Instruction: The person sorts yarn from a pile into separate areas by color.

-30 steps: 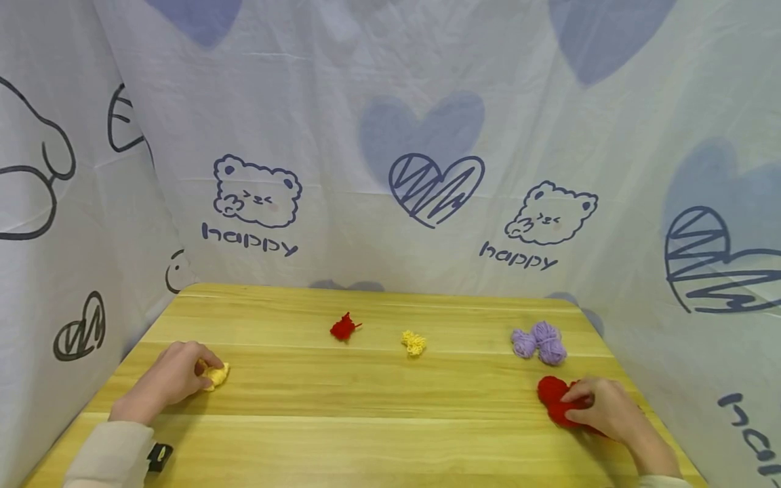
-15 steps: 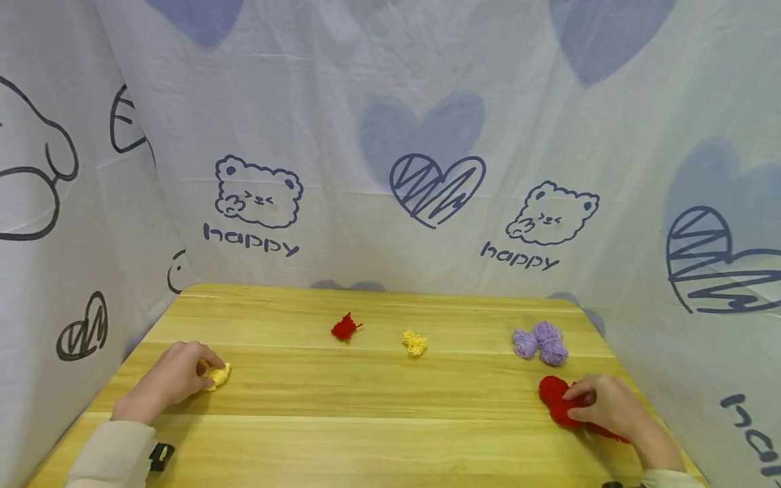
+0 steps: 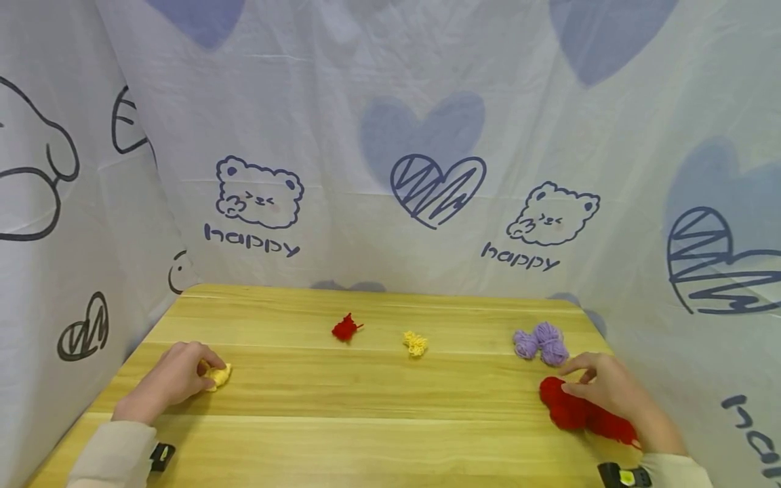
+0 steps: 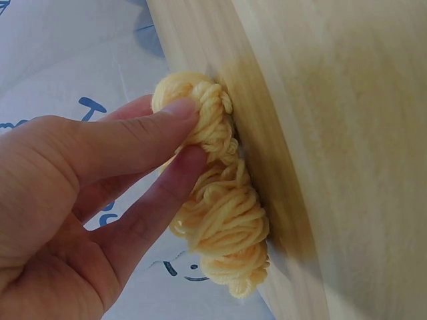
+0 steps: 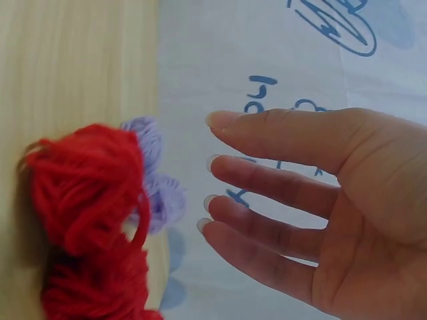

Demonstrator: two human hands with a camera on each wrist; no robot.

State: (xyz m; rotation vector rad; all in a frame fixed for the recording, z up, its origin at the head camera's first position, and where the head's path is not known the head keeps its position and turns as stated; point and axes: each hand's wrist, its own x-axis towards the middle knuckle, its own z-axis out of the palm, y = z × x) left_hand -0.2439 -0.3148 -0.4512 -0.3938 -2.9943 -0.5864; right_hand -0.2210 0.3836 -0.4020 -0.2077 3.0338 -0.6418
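At the left of the table, my left hand (image 3: 177, 374) pinches a lumpy bundle of yellow yarn (image 4: 223, 200) between thumb and fingers; its lower end sticks out past the fingertips in the left wrist view. On the right, my right hand (image 5: 320, 207) hovers by a red yarn bundle (image 5: 93, 187), fingers spread and holding nothing. In the head view that red bundle (image 3: 564, 404) lies on the table partly behind the hand. Two purple yarn balls (image 3: 542, 343) lie side by side just beyond it.
A small red piece of yarn (image 3: 346, 328) and a small yellow tangle (image 3: 415, 343) lie toward the back of the wooden table (image 3: 366, 447). Printed white cloth (image 3: 348, 135) hangs behind the table and along both sides.
My right hand has let go of the red yarn bundle and lifted off it, its fingers opening; more of the bundle shows. My left hand stays on the yellow yarn.
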